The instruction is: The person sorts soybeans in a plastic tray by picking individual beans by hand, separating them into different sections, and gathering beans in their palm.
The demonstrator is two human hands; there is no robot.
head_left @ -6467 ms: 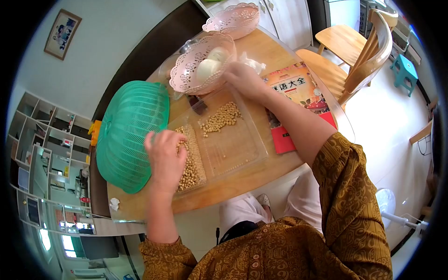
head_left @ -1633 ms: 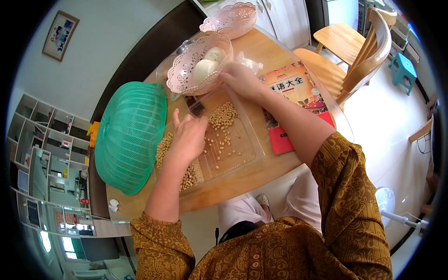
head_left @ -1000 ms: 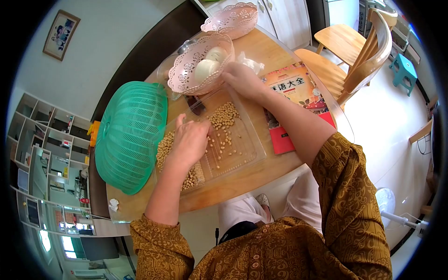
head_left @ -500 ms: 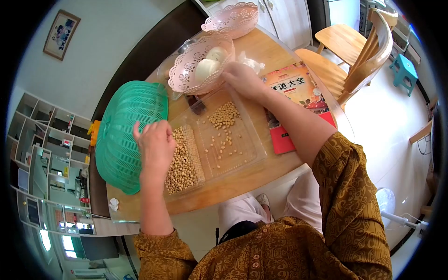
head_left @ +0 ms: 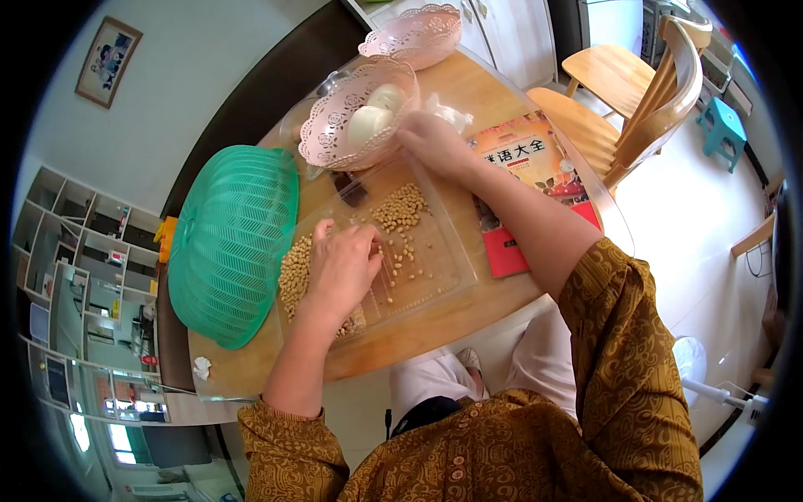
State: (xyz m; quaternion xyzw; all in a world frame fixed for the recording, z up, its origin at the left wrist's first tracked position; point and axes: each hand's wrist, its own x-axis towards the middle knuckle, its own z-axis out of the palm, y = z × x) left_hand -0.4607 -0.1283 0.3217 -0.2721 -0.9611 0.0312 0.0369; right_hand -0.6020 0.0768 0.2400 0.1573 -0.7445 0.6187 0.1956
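Observation:
My left hand is over the middle of a clear divided tray, its thumb and index finger close together and the little finger sticking out. What the fingertips may hold is too small to make out. Pale yellow beans, like soybeans, fill the tray's left compartment; a smaller pile of beans lies on the right side, with loose ones scattered below. At the tray's far end, my right hand has its fingers closed at the rim of a pink openwork basket. Two whitish round items lie inside the basket.
A green mesh food cover stands left of the tray. To the right lies an orange and red book. Another pink basket and a crumpled white plastic bag are farther back. Wooden chairs stand beyond the table's right edge.
My left hand has moved right, from beside the green cover to the middle of the tray, over its divider. My right hand stays at the pink basket.

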